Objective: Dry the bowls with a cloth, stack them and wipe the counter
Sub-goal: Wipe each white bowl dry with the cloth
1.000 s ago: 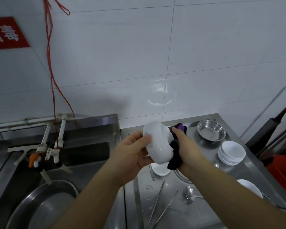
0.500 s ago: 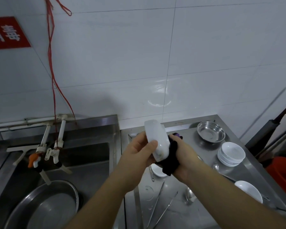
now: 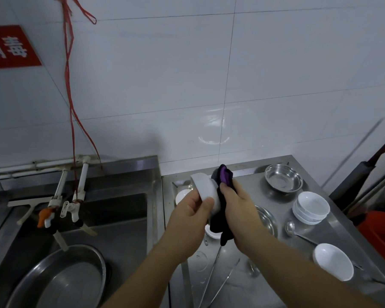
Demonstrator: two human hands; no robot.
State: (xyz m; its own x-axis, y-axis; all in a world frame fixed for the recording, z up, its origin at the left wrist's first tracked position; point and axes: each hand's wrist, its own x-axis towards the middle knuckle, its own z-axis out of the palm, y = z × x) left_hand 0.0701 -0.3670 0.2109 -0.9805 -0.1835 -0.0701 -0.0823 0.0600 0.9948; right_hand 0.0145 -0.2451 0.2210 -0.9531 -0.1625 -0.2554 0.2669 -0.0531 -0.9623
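Note:
My left hand (image 3: 190,211) grips a white bowl (image 3: 203,187) held on edge above the steel counter (image 3: 249,283). A dark purple cloth (image 3: 223,178) is pressed against the bowl's right side by my right hand (image 3: 237,204); the cloth's tail hangs below it. A stack of white bowls (image 3: 311,206) stands at the right of the counter. One single white bowl (image 3: 332,261) sits nearer the front right. Two more white bowls, one (image 3: 181,195) at the back left and another (image 3: 212,232) under my hands, are partly hidden.
A steel bowl (image 3: 283,177) sits at the back right, another steel dish (image 3: 267,220) behind my right wrist. A ladle (image 3: 292,227) and metal tongs (image 3: 218,278) lie on the counter. The sink at the left holds a large steel basin (image 3: 58,278) under taps (image 3: 65,205).
The bowl has turned further on edge in my left hand, and the cloth has slid up so its purple end sticks out above my right hand.

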